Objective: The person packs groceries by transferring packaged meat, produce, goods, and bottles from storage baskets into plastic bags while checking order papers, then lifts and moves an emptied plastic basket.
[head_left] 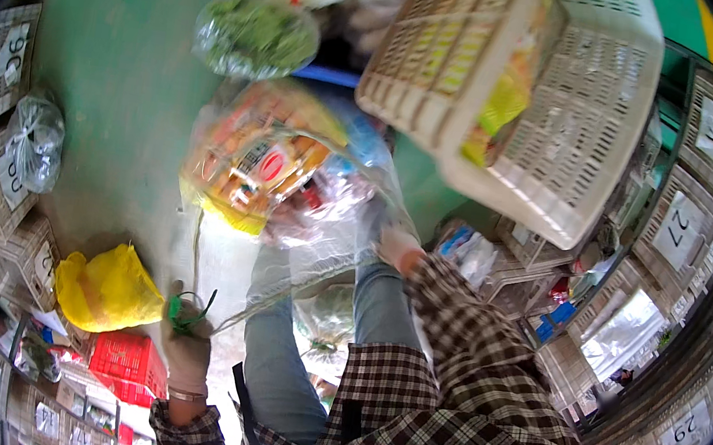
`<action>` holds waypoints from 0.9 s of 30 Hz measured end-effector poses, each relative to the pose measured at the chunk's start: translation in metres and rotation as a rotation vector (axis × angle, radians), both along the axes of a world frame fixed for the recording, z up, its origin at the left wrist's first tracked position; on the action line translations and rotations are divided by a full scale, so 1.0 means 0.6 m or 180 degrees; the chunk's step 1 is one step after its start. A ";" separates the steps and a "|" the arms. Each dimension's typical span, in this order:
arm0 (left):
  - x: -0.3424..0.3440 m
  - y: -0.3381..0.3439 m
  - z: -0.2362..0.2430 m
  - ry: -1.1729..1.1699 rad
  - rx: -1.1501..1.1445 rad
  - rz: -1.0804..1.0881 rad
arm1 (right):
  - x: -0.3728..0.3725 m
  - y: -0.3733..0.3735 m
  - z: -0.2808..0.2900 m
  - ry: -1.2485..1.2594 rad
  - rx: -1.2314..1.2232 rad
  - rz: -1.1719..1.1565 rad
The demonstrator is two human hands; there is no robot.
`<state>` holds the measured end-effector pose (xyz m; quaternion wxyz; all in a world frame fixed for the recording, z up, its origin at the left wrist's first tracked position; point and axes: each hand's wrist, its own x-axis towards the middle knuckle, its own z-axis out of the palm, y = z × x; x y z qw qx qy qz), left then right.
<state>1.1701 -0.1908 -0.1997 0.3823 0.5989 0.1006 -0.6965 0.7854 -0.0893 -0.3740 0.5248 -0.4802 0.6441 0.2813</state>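
Note:
In front of my legs is a large clear plastic bag (326, 250), with orange and yellow printed packages (261, 162) inside and a thin cord along its rim. My left hand (187, 351), in a pale glove, is low on the left, closed round a cord with a green tie (185, 313) sticking out above the fingers. The cord runs from there to the bag. On the bag's right side my right hand (398, 250), also gloved, is closed on the plastic; motion blurs its fingertips.
A beige slotted crate (553, 140) with yellow-green packs looms at upper right. Bagged greens (257, 35) lie by a blue crate (330, 75) ahead. A yellow mesh sack (108, 288) and a red basket (125, 368) are at left. Shelves of numbered crates (676, 228) line both sides.

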 end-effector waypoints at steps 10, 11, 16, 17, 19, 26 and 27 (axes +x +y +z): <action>-0.165 -0.047 -0.011 -0.2133 -0.0469 -0.2639 | -0.366 -0.429 0.293 -0.0411 -0.3395 -0.2399; -0.190 -0.047 -0.021 -0.2509 -0.0865 -0.3030 | -0.433 -0.451 0.235 -0.0384 -0.2654 -0.2919; -0.199 -0.049 -0.018 -0.1442 0.0377 -0.1275 | -0.470 -0.474 0.118 -0.0344 -0.1849 -0.2880; -0.189 -0.041 -0.019 -0.1949 0.0050 -0.1733 | -0.456 -0.475 0.118 -0.0526 -0.1836 -0.2880; -0.194 -0.040 -0.013 -0.2575 -0.0521 -0.2613 | -0.465 -0.478 0.134 -0.0599 -0.1848 -0.2618; -0.214 -0.054 -0.036 -0.1972 0.0206 -0.1633 | -0.484 -0.515 0.168 -0.0925 -0.3044 -0.2188; -0.223 -0.058 -0.037 -0.1871 0.0294 -0.1672 | -0.511 -0.507 0.183 -0.0888 -0.3056 -0.2141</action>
